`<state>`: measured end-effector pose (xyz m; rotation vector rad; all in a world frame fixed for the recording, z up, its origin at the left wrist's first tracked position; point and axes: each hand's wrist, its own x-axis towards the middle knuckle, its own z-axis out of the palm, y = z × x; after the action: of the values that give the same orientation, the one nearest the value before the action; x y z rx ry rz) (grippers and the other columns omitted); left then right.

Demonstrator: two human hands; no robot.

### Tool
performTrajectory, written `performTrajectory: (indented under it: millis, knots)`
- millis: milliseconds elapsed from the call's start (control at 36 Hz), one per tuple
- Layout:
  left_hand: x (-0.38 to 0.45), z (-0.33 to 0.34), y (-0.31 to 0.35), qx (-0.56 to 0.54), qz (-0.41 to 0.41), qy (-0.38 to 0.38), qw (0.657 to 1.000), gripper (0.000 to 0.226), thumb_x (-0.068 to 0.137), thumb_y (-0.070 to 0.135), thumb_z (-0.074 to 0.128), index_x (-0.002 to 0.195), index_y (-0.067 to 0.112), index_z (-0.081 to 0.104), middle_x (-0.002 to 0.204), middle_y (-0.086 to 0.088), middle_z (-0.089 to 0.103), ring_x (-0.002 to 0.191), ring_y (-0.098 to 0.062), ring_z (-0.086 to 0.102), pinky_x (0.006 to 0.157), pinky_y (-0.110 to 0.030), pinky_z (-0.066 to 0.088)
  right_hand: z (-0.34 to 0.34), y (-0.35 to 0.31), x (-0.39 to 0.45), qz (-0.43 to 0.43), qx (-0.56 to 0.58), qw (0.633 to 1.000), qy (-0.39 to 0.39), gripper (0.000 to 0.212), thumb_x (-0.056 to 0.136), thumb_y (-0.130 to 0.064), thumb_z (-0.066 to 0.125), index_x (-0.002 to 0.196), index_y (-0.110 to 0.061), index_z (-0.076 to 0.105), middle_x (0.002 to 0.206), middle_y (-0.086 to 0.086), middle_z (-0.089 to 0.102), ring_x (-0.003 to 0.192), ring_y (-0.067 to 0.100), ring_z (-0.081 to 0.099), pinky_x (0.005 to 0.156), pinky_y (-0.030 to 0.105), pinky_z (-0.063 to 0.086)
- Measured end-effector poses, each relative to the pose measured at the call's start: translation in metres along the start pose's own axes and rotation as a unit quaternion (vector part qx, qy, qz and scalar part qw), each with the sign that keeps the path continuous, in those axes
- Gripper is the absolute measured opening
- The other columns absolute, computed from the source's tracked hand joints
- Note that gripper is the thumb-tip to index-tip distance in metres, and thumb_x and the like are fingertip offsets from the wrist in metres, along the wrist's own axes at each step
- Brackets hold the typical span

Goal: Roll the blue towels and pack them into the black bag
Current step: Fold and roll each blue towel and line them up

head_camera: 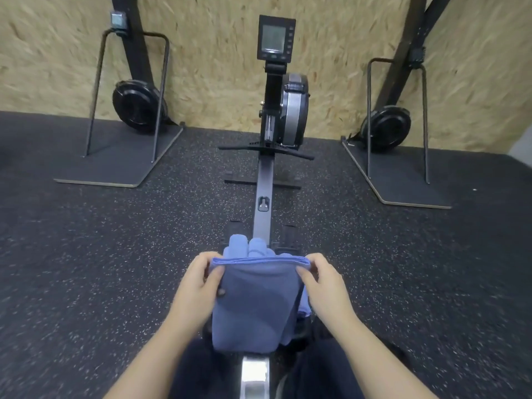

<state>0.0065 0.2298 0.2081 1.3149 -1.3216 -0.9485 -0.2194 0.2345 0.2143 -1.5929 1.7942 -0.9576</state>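
Hands: left hand [201,286] and right hand [325,283] pinched the towel's [256,306] top corners.
Towel: soft, light, limp; best held by corners.

Speckled floor [100,254] lies open on both sides of the rowing machine rail [263,197]. Ahead, rolled towels [249,247] block the rail, with the flywheel [293,110] and monitor [275,37] beyond; two stands [121,165] flank them.

Both forearms reach forward, left hand [201,286] and right hand [324,283] each in a pinching grip.
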Motion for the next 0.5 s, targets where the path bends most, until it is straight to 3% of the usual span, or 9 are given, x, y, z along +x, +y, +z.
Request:
performTrajectory:
  millis: [139,278,333,417,500]
  knots:
    - [0.026,-0.001,-0.005,-0.014,-0.002,-0.026,1.0,0.039,0.102,0.015,0.039,0.084,0.048,0.049,0.076,0.028,0.054,0.068,0.006,0.051,0.067,-0.031,0.057,0.013,-0.008,0.027,0.018,0.052,0.998,-0.01,0.011,0.098,-0.035,0.045,0.089,-0.042,0.043,0.087,-0.011,0.063,0.085,0.013,0.061,0.078,0.047,0.055]
    - [0.05,-0.003,-0.008,-0.013,0.004,-0.021,1.0,0.043,0.101,0.015,0.041,0.084,0.054,0.051,0.084,0.027,0.056,0.076,0.001,0.053,0.065,-0.03,0.057,0.024,-0.01,0.046,0.024,0.076,0.997,-0.006,0.015,0.099,-0.033,0.042,0.091,-0.045,0.04,0.087,-0.008,0.062,0.078,0.017,0.063,0.076,0.051,0.055]
    - [0.059,-0.004,-0.01,-0.027,0.0,-0.02,0.999,0.039,0.101,0.016,0.042,0.087,0.05,0.054,0.083,0.022,0.059,0.076,0.0,0.056,0.066,-0.034,0.058,0.027,-0.01,0.054,0.025,0.075,0.997,-0.003,0.016,0.1,-0.033,0.041,0.091,-0.046,0.04,0.087,-0.008,0.062,0.078,0.017,0.063,0.076,0.051,0.055]
    - [0.073,-0.007,-0.01,-0.024,-0.01,-0.023,0.999,0.021,0.101,0.015,0.045,0.095,0.031,0.058,0.081,0.016,0.064,0.075,-0.004,0.06,0.071,-0.044,0.058,0.03,-0.009,0.066,0.018,0.063,0.998,0.003,0.013,0.099,-0.036,0.041,0.091,-0.047,0.039,0.087,-0.008,0.063,0.08,0.019,0.063,0.075,0.051,0.055]
    - [0.085,-0.007,-0.011,-0.032,-0.025,-0.036,0.999,0.017,0.099,0.011,0.048,0.094,0.022,0.06,0.078,0.015,0.067,0.074,-0.004,0.062,0.072,-0.041,0.059,0.032,-0.007,0.077,0.014,0.062,0.998,0.009,0.01,0.098,-0.038,0.041,0.093,-0.046,0.04,0.086,-0.005,0.063,0.081,0.023,0.062,0.074,0.053,0.055]
